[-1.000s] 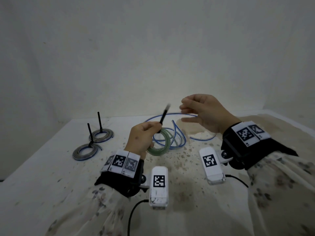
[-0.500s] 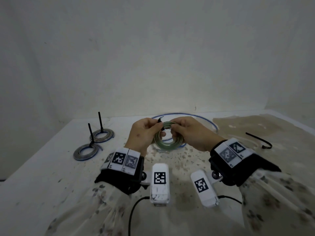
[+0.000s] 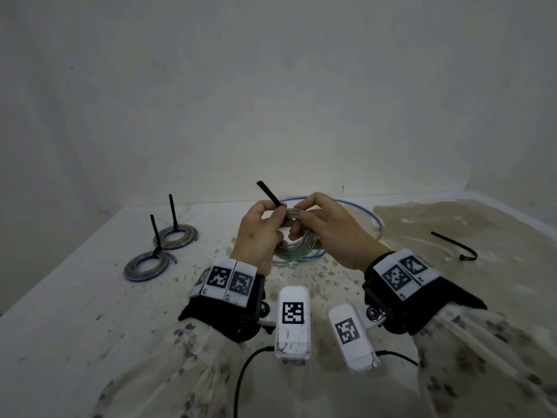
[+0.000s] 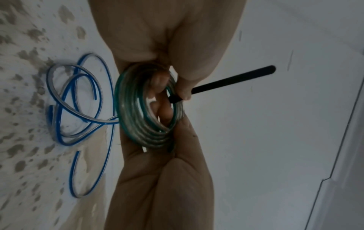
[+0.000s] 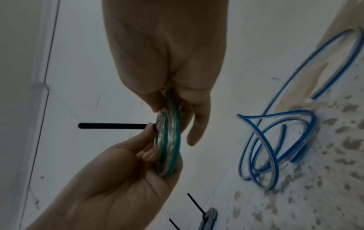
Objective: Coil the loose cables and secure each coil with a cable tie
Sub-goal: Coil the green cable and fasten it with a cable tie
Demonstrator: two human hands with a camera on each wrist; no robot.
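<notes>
Hands meet above the stained table [image 3: 90,312]. Left hand [image 3: 259,233] pinches a black cable tie [image 3: 269,196] at its head, tail sticking up and away, other fingers curled on the green cable coil [image 3: 297,248]. Right hand [image 3: 328,233] grips the coil's opposite rim, thumb and fingers closed on it. Just beyond: loose blue cable [image 4: 78,112]. Right of right hand: spare cable tie [image 3: 455,245]. Far left of left hand: two tied coils [image 3: 147,265].
</notes>
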